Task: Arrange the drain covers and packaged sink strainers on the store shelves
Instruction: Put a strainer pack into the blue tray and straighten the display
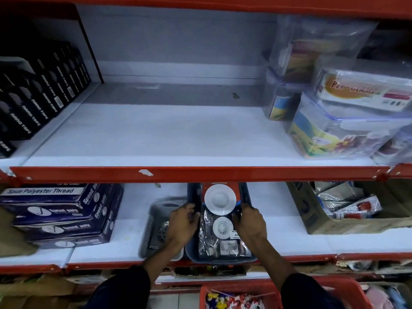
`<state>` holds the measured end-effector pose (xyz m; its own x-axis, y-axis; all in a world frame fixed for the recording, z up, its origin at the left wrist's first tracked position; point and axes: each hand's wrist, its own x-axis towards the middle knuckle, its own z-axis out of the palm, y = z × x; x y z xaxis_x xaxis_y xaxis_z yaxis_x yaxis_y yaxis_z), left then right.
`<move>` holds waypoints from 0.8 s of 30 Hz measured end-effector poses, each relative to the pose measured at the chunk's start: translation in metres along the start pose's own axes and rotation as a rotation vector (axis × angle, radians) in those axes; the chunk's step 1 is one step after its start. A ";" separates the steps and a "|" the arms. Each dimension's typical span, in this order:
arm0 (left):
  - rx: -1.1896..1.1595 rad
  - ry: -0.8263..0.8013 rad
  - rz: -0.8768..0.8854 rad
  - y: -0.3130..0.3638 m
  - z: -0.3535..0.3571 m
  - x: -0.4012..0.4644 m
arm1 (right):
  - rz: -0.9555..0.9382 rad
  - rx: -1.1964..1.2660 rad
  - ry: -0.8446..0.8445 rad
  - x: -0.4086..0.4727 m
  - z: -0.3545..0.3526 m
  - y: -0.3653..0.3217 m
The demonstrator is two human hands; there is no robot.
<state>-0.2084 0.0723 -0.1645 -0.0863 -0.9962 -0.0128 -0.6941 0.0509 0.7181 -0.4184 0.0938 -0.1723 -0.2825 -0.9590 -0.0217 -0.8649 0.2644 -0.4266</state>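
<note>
Both hands, left hand [183,221] and right hand [249,221], grip the sides of a blue bin [223,258] full of packaged sink strainers [220,224] on the lower shelf [289,244].

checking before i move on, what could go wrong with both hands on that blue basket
1. The blue basket sits at the shelf's front edge, so a pull from the left hand and right hand could tip it off.
2. The packaged sink strainers lie loose inside and may slide out.
3. The grey basket touches its left side and could get dragged along.
</note>
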 end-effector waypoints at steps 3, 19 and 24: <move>0.107 0.077 0.078 -0.029 -0.032 -0.012 | -0.321 0.045 -0.010 -0.015 0.007 -0.031; 0.527 -0.497 0.171 -0.139 -0.045 -0.029 | -0.851 -0.449 -0.358 -0.049 0.096 -0.116; 0.601 -0.503 0.185 -0.123 -0.050 -0.028 | -0.882 -0.450 -0.349 -0.053 0.090 -0.117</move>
<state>-0.0853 0.0903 -0.2173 -0.4501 -0.8237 -0.3450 -0.8903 0.3842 0.2442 -0.2646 0.1049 -0.2023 0.5962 -0.7874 -0.1567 -0.8007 -0.5974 -0.0444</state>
